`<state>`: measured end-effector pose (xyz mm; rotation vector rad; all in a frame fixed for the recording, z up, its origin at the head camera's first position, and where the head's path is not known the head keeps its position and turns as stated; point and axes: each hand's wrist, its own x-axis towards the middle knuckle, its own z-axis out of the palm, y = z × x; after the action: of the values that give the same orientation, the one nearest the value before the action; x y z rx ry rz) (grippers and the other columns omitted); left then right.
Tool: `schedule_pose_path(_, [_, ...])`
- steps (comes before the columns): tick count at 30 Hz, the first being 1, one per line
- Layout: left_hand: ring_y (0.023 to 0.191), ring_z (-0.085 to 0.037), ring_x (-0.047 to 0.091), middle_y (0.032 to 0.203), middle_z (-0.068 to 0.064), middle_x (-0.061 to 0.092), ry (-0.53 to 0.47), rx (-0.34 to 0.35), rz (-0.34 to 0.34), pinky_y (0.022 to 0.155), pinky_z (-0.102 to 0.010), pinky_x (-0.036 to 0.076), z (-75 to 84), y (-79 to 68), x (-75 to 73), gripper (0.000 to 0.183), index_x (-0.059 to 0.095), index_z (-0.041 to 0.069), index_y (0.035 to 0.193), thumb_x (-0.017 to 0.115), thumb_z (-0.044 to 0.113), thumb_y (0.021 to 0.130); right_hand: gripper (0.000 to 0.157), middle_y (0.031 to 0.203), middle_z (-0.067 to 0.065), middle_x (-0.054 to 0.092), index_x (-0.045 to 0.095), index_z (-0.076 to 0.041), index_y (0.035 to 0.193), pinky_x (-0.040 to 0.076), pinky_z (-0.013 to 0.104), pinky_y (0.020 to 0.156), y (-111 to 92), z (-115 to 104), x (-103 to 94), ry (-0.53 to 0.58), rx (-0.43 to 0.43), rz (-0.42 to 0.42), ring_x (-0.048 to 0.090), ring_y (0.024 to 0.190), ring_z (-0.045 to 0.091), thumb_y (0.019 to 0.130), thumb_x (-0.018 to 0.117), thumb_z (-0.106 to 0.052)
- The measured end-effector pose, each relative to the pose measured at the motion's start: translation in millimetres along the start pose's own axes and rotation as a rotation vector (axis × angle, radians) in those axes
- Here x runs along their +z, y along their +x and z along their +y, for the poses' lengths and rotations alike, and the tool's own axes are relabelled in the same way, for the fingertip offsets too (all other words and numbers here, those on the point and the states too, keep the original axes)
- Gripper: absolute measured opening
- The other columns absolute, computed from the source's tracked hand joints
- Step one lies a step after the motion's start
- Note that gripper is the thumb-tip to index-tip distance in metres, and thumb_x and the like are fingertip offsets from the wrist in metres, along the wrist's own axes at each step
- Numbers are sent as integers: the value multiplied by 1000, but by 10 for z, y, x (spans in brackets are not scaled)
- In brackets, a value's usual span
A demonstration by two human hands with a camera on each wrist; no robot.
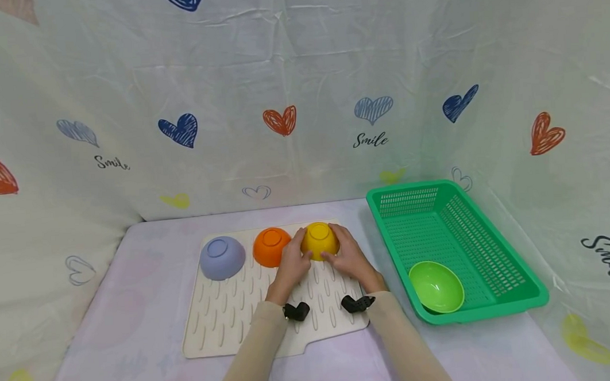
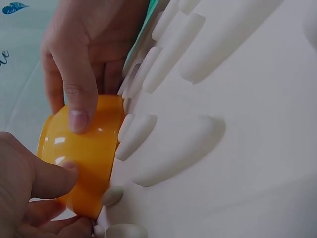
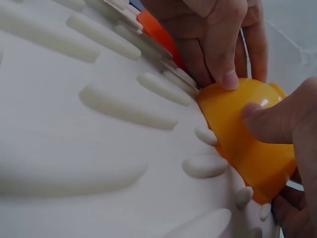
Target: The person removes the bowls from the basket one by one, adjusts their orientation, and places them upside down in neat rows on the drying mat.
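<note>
Upside down on a cream ridged drying mat (image 1: 224,327) sits a yellow bowl (image 1: 320,241), its foot ring facing up. My left hand (image 1: 294,263) grips its left side and my right hand (image 1: 352,257) its right side. Both thumbs press the near wall of the yellow bowl (image 2: 89,148) in the left wrist view. From the right wrist view, the rim of the yellow bowl (image 3: 247,139) rests against the mat's ridges. Left of it, an orange bowl (image 1: 270,247) and a larger lavender bowl (image 1: 222,258) also stand upside down in a row.
A green plastic basket (image 1: 493,226) stands on the right of the table (image 1: 121,338). Inside its near left corner lies a light green bowl (image 1: 436,287), opening up. A curtain (image 1: 325,172) printed with hearts hangs behind and at the sides.
</note>
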<state>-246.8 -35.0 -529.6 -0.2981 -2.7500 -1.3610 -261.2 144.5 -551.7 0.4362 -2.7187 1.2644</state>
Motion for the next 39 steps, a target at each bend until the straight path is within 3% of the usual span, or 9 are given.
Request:
schedule_pose_path(11, [145, -36, 48, 158, -20, 46, 14, 3, 32, 118, -49, 40, 46, -55, -18, 63, 45, 1, 152, 69, -3, 94, 79, 161, 26, 34, 34, -1, 158, 29, 56, 125, -77, -105, -6, 22, -41, 23, 36, 150, 42, 93, 75, -18])
schedule_pose_path(17, [144, -38, 48, 157, -22, 47, 6, 40, 56, 117, -50, 41, 104, -117, -96, 63, 46, -1, 152, 69, -4, 93, 79, 163, 26, 31, 33, -3, 159, 31, 59, 123, -122, -208, -43, 5, -49, 48, 34, 151, 44, 94, 75, -21])
schedule_pose_path(25, [135, -40, 57, 150, -19, 56, 11, 36, 94, 110, -54, 49, 164, -239, -228, 62, 49, 4, 151, 71, 2, 94, 78, 162, 26, 32, 34, -2, 158, 33, 62, 121, -240, -362, -125, 16, -73, 96, 35, 150, 44, 93, 74, -20])
schedule_pose_path(30, [132, -40, 59, 146, -20, 59, 30, 106, 128, 108, -55, 50, 191, -332, -312, 59, 52, 3, 148, 73, 5, 93, 80, 161, 27, 32, 33, -1, 158, 34, 64, 119, -365, -454, -169, 23, -117, 96, 35, 149, 44, 93, 74, -21])
schedule_pose_path(39, [134, -36, 59, 146, -18, 59, 33, 231, 115, 110, -54, 49, 241, -534, -465, 59, 52, 2, 147, 74, 17, 95, 85, 163, 24, 31, 29, -4, 160, 37, 63, 118, -649, -590, -278, 3, -146, 69, 36, 150, 41, 92, 76, -24])
